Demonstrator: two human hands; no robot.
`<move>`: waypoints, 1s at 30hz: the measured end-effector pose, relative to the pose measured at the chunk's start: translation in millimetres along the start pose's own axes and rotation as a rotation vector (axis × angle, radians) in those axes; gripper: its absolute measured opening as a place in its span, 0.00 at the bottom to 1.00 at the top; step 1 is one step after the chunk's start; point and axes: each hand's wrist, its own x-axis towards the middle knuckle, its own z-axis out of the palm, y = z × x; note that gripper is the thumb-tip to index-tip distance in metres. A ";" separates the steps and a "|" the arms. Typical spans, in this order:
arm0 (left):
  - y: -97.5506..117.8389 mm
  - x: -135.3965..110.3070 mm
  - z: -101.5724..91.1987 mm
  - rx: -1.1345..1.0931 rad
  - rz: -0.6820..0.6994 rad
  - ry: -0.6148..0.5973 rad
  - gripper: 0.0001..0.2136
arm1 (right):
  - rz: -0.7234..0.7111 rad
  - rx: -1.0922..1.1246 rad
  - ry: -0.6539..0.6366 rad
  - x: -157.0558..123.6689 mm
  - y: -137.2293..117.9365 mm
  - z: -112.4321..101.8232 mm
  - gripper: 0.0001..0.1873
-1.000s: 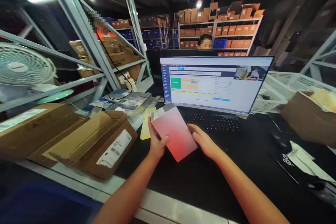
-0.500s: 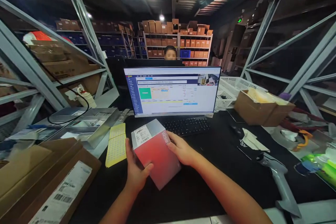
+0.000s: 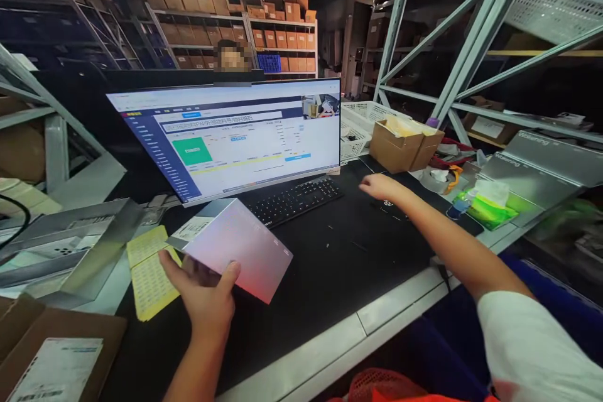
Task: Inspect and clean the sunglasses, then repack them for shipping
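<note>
My left hand (image 3: 207, 292) grips a boxed product, a silvery pink-red carton (image 3: 240, 248), around its lower left side, with the thumb on the front face. A white printed label (image 3: 192, 228) is on the carton's grey top end. The carton is tilted above the black desk mat (image 3: 301, 301), in front of the keyboard (image 3: 296, 201). Out to the right, my right hand (image 3: 380, 188) is curled with its fingers bent down onto the mat, just above some white lettering. Whatever lies under those fingers is hidden.
A monitor (image 3: 245, 144) stands behind the keyboard. Yellow label sheets (image 3: 153, 282), an open grey box (image 3: 98, 251) and a brown carton (image 3: 61, 352) lie left. At right are a cardboard box (image 3: 396, 144), white baskets (image 3: 353, 138) and a green packet (image 3: 490, 207). A person (image 3: 232, 59) is beyond the monitor.
My right hand has let go of the carton and moved right across the mat. The carton stays in my left hand, now turned and tilted. The view has swung to the right.
</note>
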 end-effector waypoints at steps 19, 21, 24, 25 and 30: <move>16.7 2.3 12.0 -0.432 -0.234 0.190 0.28 | -0.159 0.056 -0.162 -76.5 1.6 111.3 0.09; 17.3 1.6 11.7 -0.457 -0.235 0.198 0.27 | -0.157 0.116 -0.142 -78.0 3.5 105.4 0.07; 18.7 0.4 12.1 -0.512 -0.262 0.217 0.24 | -0.099 0.369 -0.084 -79.1 -4.3 98.2 0.13; 19.6 0.2 12.6 -0.536 -0.291 0.234 0.22 | -0.081 0.479 -0.058 -79.1 -10.9 97.4 0.17; 27.3 0.6 16.5 -0.635 -0.510 0.351 0.13 | -0.114 0.916 -0.013 -81.8 -63.5 108.5 0.31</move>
